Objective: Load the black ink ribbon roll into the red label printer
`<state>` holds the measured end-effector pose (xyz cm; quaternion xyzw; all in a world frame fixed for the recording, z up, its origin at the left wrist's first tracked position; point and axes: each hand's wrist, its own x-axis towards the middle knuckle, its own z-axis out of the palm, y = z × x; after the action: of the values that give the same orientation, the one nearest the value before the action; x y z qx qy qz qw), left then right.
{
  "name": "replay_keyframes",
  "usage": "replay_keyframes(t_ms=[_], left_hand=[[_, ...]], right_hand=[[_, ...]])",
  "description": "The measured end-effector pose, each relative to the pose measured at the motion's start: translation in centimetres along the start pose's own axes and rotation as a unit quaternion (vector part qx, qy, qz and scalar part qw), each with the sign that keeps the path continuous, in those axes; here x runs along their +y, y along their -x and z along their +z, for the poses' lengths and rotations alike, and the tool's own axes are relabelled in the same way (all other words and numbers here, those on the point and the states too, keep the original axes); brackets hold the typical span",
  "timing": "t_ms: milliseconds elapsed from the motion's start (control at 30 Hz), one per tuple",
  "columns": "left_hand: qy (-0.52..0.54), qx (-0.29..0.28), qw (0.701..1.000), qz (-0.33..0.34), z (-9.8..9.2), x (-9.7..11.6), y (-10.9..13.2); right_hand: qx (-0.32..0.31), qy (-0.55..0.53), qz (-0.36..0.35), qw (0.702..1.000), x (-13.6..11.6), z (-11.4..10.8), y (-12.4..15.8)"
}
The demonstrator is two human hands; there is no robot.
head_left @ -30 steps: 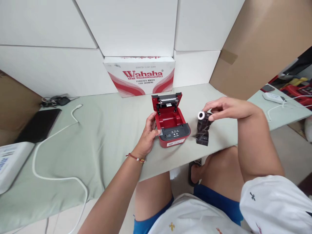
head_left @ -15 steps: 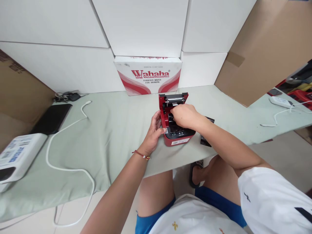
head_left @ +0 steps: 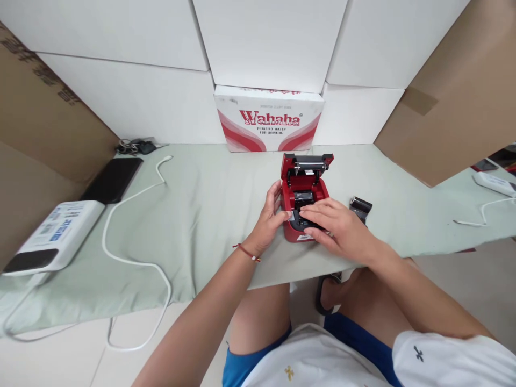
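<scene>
A small red and black label printer (head_left: 287, 232) stands on the cloth-covered table with its lid (head_left: 308, 165) tilted up. Inside it lies a dark, shiny roll (head_left: 303, 196). My left hand (head_left: 269, 223) is wrapped round the printer's left side, thumb on the front corner and fingers along the outer wall. Over the front right part of the printer rests my right hand (head_left: 338, 226), its fingers stretched out on the black inner part and covering some of it. Just beyond that hand sits a second dark roll or cartridge (head_left: 360, 207), partly hidden by it.
A white and red Wahaha carton (head_left: 271, 121) leans against white boxes behind. On the left are a power bank (head_left: 60, 231) with a white cable (head_left: 133, 263), a black flat object (head_left: 113, 180) and keys (head_left: 135, 146). Cardboard panels (head_left: 435, 102) flank the table.
My right hand has drawn back from inside the printer to its front, fingers now straightened, leaving the inner roll in sight. My left hand keeps its hold. The view has shifted left.
</scene>
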<state>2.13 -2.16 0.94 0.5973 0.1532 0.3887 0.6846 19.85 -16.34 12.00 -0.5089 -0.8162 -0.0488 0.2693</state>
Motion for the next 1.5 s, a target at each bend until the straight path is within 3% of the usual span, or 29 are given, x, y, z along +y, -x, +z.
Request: replay_keyframes(t_ms=[133,233,400,500,600,767,933,1067,1233,1367,1500], left_hand=[[-0.021,0.107,0.994,0.003,-0.4,0.5,-0.2],[-0.061,0.181,0.981,0.033,-0.7,2.1,-1.9],[-0.111,0.148,0.979,0.086,0.0,4.9,-6.1],[-0.115,0.158,0.972,0.128,0.8,5.5,-6.7],[-0.180,0.170,0.953,0.177,1.3,5.5,-5.0],[-0.295,0.074,0.925,0.226,0.5,4.6,-1.1],[-0.342,0.060,0.905,0.244,0.0,4.1,-0.1],[-0.339,0.037,0.910,0.235,0.2,4.4,-0.2],[-0.237,0.040,0.950,0.198,0.3,3.9,-0.4],[-0.118,0.062,0.988,0.074,0.2,3.0,-0.6],[-0.073,0.024,0.997,-0.016,-0.2,2.6,-0.2]], right_hand=[[0.098,0.105,-0.037,0.989,-0.7,2.7,2.8],[0.146,0.116,-0.061,0.980,-0.4,4.2,3.6],[0.245,0.081,-0.032,0.965,-0.2,5.7,4.0],[0.253,0.063,-0.017,0.965,-0.4,6.1,4.2],[0.231,0.054,-0.020,0.971,-0.4,6.0,4.6],[0.206,0.044,0.002,0.978,-0.5,5.8,5.1],[0.218,0.032,0.009,0.975,-0.7,5.7,5.0],[0.226,0.026,0.006,0.974,-0.6,5.5,4.7],[0.216,0.046,-0.004,0.975,-0.5,5.4,5.1],[0.207,0.051,0.006,0.977,-0.5,5.6,5.7],[0.206,0.047,0.006,0.977,-0.4,5.9,5.9]])
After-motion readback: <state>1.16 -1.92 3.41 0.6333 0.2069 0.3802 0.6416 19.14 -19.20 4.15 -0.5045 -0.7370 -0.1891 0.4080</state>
